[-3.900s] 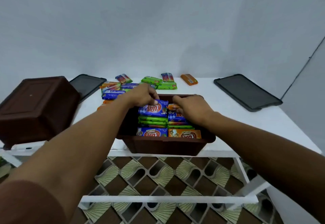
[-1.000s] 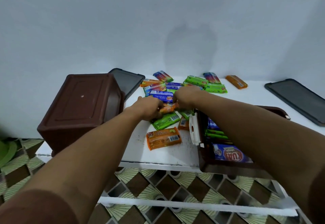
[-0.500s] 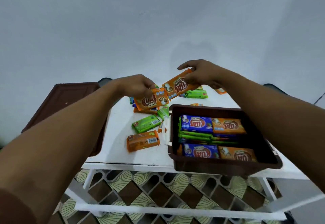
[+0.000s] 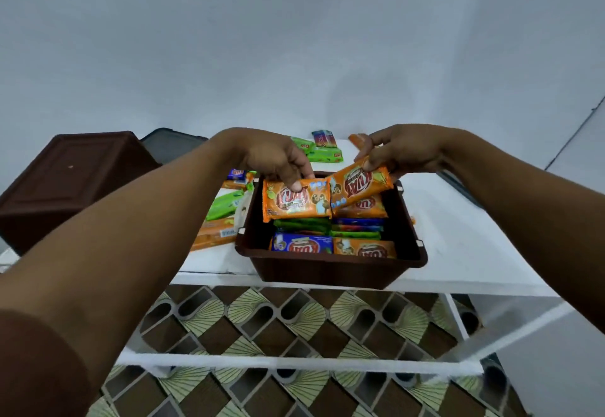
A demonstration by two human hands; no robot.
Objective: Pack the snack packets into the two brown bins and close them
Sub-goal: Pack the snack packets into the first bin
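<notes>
An open brown bin (image 4: 327, 272) stands at the table's front edge, holding several blue, green and orange snack packets. My left hand (image 4: 278, 161) pinches an orange packet (image 4: 296, 202) over the bin's far left part. My right hand (image 4: 402, 151) pinches a second orange packet (image 4: 358, 185), tilted, over the far right part. A second brown bin (image 4: 68, 184) stands upside down at the left. Loose packets lie on the table: green ones (image 4: 322, 154) at the back, a green one (image 4: 224, 203) and an orange one (image 4: 212, 236) left of the open bin.
The white table (image 4: 458, 253) has a dark lid (image 4: 173, 143) at the back left and another dark lid (image 4: 458, 184) at the right, partly hidden by my right arm. A white frame and patterned floor lie below. A grey wall stands behind.
Both hands have come down and toward me with their orange packets, from above the table's back to just over the open bin. The view has shifted, so the bin sits nearer the middle.
</notes>
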